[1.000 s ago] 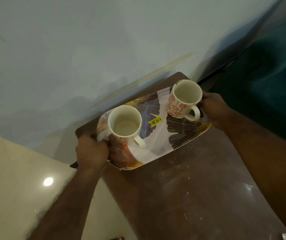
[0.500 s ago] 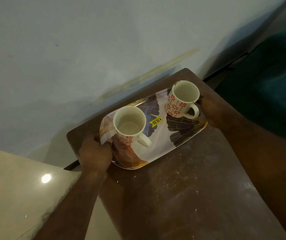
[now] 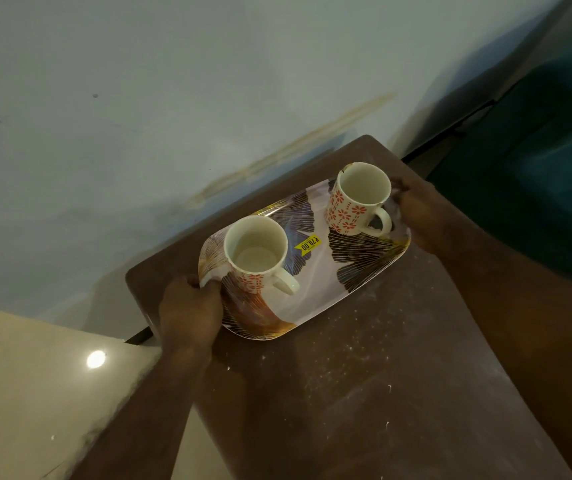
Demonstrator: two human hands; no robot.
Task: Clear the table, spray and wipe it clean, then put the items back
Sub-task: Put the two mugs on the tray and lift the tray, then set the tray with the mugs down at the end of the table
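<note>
A rectangular tray (image 3: 315,289) printed with dark and orange leaves carries two white mugs with red flower patterns. One mug (image 3: 260,254) stands at the tray's left end, the other mug (image 3: 357,199) at its right end; both are upright and look empty. My left hand (image 3: 189,311) grips the tray's left end and my right hand (image 3: 416,211) grips its right end. The tray is at the far part of the brown table (image 3: 364,382), whose top is dusted with white specks. Whether the tray touches the table I cannot tell.
A pale wall (image 3: 173,98) runs just behind the table. A glossy beige floor (image 3: 35,393) lies to the left. A dark teal piece of furniture (image 3: 537,168) stands to the right of the table.
The tray with both mugs has stayed in my hands while the view shifted, and more of the table's far corner shows. The tray sits lower against the tabletop than before.
</note>
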